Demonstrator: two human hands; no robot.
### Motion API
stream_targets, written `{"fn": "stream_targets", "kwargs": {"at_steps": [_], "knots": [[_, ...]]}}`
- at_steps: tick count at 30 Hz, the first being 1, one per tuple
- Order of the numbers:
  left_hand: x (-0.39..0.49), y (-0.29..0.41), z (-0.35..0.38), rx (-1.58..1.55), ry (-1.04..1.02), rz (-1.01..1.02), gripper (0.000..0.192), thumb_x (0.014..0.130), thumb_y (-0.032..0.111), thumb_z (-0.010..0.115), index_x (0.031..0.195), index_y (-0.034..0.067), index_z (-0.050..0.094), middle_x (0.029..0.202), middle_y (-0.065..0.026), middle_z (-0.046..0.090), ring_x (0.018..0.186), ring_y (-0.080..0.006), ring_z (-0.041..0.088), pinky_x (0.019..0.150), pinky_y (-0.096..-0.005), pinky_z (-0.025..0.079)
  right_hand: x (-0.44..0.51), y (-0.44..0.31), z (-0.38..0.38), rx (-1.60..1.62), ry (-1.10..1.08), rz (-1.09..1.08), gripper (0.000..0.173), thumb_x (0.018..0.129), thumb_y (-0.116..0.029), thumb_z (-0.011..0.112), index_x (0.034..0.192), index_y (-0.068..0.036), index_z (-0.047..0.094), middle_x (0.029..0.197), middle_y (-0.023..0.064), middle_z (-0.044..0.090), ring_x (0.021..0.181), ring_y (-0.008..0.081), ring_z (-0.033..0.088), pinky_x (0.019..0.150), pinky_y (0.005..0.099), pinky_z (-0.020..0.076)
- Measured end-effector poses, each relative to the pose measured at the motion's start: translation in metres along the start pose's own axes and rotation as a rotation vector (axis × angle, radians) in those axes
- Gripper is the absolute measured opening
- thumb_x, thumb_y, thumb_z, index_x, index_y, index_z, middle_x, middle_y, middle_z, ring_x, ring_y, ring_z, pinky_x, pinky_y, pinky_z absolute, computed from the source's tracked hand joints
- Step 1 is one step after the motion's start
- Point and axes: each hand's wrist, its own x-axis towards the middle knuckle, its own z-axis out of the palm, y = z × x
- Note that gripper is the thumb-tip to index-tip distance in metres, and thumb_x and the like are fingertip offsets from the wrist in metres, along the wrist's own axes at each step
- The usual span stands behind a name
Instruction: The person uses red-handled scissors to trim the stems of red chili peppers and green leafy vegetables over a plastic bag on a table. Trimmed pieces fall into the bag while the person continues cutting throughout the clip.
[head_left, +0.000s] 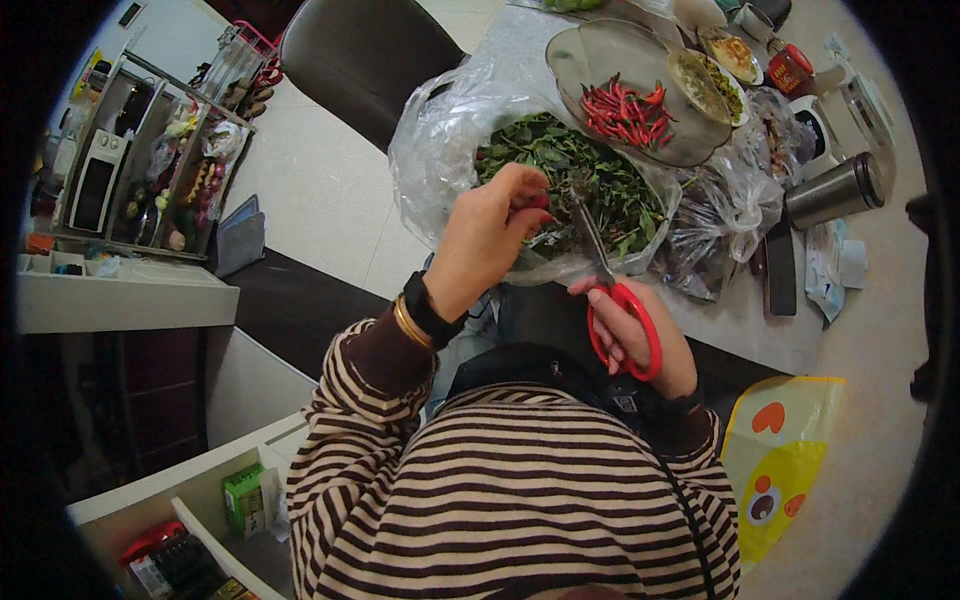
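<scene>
My left hand (487, 225) is over the near left part of an open clear plastic bag (435, 165). Its thumb and fingers pinch something small and red that looks like a chili pepper (538, 202), mostly hidden by the fingers. Green leafy stems (630, 199) fill the bag. My right hand (637, 322) grips the red handles of a pair of scissors (598, 244). The blades point away from me over the leaves. Beyond the bag, many red chili peppers (626, 112) lie in a smoky, scalloped glass dish (600, 52).
Right of the bag are a knotted plastic bag (720, 217), a steel tumbler (832, 191), a dark phone-like slab (780, 270) and a wipes packet (825, 270). Plates of food (731, 56) stand beyond the dish. A dark chair (367, 67) is at the table's far left.
</scene>
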Motion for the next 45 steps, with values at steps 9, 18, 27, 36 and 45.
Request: {"fn": "stream_targets", "kwargs": {"at_steps": [9, 18, 27, 36, 45], "knots": [[0.015, 0.028, -0.035, 0.36, -0.305, 0.075, 0.062, 0.087, -0.017, 0.042, 0.143, 0.01, 0.043, 0.107, -0.0173, 0.064, 0.085, -0.0258, 0.068, 0.073, -0.0342, 0.054, -0.006, 0.013, -0.011, 0.427, -0.267, 0.125, 0.047, 0.102, -0.019, 0.046, 0.14, 0.009, 0.042, 0.083, 0.0068, 0.061, 0.07, 0.0148, 0.064, 0.075, 0.0301, 0.0592], [0.073, 0.049, -0.029, 0.044, -0.281, 0.029, 0.043, 0.097, -0.006, 0.047, 0.14, 0.0, 0.044, 0.11, -0.0132, 0.064, 0.088, -0.0174, 0.064, 0.08, -0.0308, 0.054, -0.015, 0.019, -0.021, 0.301, -0.248, 0.112, 0.045, 0.098, -0.016, 0.047, 0.133, 0.011, 0.051, 0.082, 0.0089, 0.065, 0.068, 0.0147, 0.065, 0.071, 0.0265, 0.0565], [0.129, 0.052, 0.001, -0.262, -0.274, -0.036, 0.039, 0.098, 0.001, 0.054, 0.134, -0.014, 0.052, 0.128, -0.0204, 0.064, 0.12, -0.0228, 0.064, 0.106, -0.0277, 0.047, -0.024, 0.025, -0.027, 0.264, -0.195, 0.06, 0.046, 0.097, -0.017, 0.049, 0.134, 0.01, 0.05, 0.081, 0.0073, 0.065, 0.07, 0.0141, 0.066, 0.069, 0.0247, 0.0551], [0.089, 0.041, -0.024, -0.273, -0.202, 0.02, 0.034, 0.099, 0.005, 0.056, 0.13, -0.009, 0.058, 0.119, -0.015, 0.069, 0.108, -0.0209, 0.068, 0.099, -0.0294, 0.051, -0.027, 0.018, -0.028, 0.254, -0.196, 0.099, 0.046, 0.099, -0.019, 0.05, 0.136, 0.009, 0.049, 0.081, 0.0058, 0.064, 0.07, 0.0131, 0.065, 0.067, 0.0238, 0.0525], [-0.008, 0.012, -0.056, 0.569, -0.289, 0.261, 0.028, 0.08, 0.009, 0.077, 0.107, 0.007, 0.069, 0.106, -0.0091, 0.066, 0.109, -0.0328, 0.056, 0.097, -0.0421, 0.043, -0.02, 0.005, -0.013, 0.201, -0.219, 0.113, 0.044, 0.103, -0.022, 0.048, 0.139, 0.004, 0.049, 0.082, 0.0057, 0.064, 0.071, 0.0125, 0.065, 0.067, 0.0229, 0.0514]]}}
